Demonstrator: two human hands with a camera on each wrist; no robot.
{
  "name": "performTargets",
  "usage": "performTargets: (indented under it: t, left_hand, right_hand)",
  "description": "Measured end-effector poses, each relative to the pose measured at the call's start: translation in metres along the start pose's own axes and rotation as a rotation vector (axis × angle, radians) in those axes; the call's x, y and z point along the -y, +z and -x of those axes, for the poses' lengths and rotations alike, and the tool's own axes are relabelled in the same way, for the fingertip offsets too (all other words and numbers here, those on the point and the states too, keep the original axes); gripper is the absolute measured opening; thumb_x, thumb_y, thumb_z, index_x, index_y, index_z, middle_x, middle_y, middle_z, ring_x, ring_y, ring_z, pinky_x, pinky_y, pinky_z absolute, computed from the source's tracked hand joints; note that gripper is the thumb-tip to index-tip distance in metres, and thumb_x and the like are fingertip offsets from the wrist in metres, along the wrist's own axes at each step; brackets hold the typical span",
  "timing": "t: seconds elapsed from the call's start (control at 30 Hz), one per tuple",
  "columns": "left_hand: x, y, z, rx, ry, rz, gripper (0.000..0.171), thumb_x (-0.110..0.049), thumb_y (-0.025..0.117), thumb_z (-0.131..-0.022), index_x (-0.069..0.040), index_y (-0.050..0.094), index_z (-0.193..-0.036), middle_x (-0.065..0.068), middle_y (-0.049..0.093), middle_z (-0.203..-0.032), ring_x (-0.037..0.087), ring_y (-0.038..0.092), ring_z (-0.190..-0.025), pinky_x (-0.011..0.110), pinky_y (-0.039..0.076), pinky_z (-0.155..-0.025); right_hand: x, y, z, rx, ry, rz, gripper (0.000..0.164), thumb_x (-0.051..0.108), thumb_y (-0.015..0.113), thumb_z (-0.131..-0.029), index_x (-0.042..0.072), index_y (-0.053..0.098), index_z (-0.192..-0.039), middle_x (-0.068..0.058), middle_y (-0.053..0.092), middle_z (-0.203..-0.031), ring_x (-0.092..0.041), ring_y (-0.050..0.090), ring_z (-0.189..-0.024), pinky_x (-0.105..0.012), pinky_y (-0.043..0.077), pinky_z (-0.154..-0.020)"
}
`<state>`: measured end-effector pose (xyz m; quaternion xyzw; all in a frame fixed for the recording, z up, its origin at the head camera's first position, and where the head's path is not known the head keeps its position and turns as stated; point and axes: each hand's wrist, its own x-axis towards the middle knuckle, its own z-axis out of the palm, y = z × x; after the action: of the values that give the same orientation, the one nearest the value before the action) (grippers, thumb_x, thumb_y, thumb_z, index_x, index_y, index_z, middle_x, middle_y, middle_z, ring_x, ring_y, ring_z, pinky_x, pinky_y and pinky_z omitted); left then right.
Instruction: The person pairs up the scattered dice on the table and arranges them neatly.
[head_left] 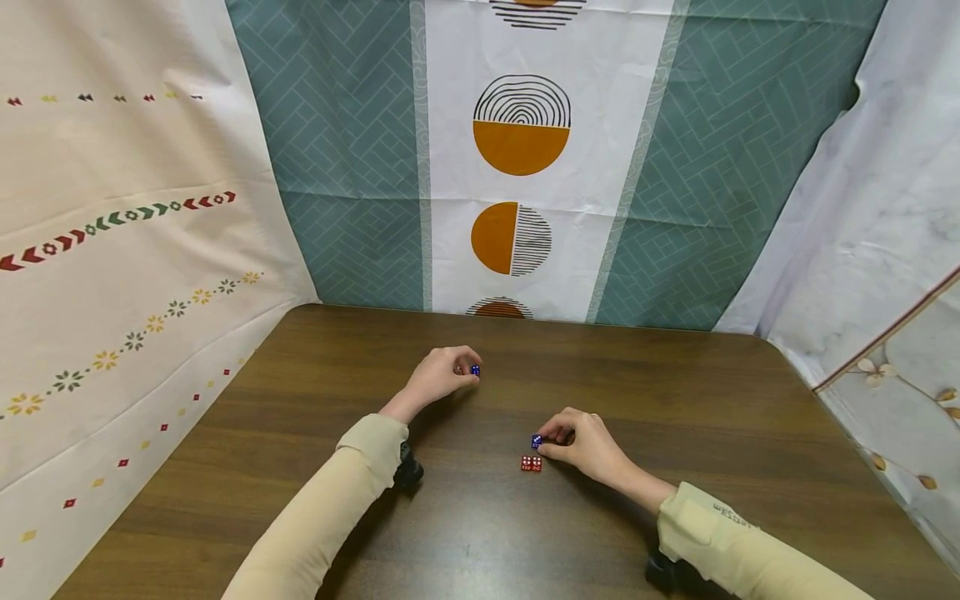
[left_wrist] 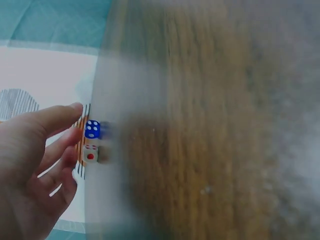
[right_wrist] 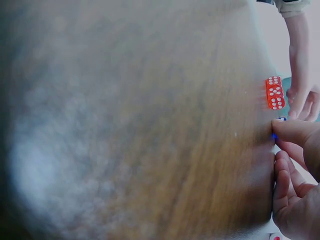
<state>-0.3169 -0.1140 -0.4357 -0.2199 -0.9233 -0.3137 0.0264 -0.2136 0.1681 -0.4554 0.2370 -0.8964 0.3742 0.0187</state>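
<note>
My left hand [head_left: 442,372] is at the far middle of the table, thumb and fingers parted around a blue die [left_wrist: 92,129]. A white die [left_wrist: 91,153] with a red dot sits beside that blue die, and the fingertips appear just short of both. Closer to me, my right hand [head_left: 588,446] pinches another blue die [head_left: 536,442] between thumb and fingertip. Red dice [head_left: 531,463] stand side by side just in front of it, touching one another. In the right wrist view the fingers mostly cover the pinched die.
The brown wooden table [head_left: 450,542] spreads under both arms. A patterned cloth [head_left: 517,183] hangs along its back edge, with more cloths at the sides. Low in the right wrist view, part of a white die [right_wrist: 274,236] with a red dot shows below the right hand.
</note>
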Motion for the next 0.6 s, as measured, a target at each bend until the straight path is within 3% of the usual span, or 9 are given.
performTargets:
  t: [0.3,0.6]
  left_hand:
    - [0.0063,0.0044,-0.0069,-0.051,-0.098,-0.13,0.025,-0.029,0.08,-0.084,-0.018,0.074,-0.105,0.0,0.057,-0.083,0.014,0.052,-0.071,0.026,0.039,-0.057]
    - [0.0099,0.0071,-0.0075,-0.073,-0.113,-0.108,0.017,-0.029,0.081,-0.083,-0.021,0.077,-0.096,0.001,0.056,-0.082,0.014,0.052,-0.073,0.027,0.038,-0.059]
  right_hand:
    - [0.0006,0.0005,0.0003,-0.005,0.005,0.001,0.012,0.018,0.082,-0.08,0.019,0.076,-0.09,0.004,0.065,-0.086,-0.003,0.056,-0.075,-0.02,0.049,-0.067]
    - [0.0001,0.001,-0.0003,-0.002,0.013,0.006,0.012,0.019,0.082,-0.08,0.02,0.076,-0.09,0.004,0.064,-0.085,-0.005,0.056,-0.076,-0.02,0.049,-0.067]
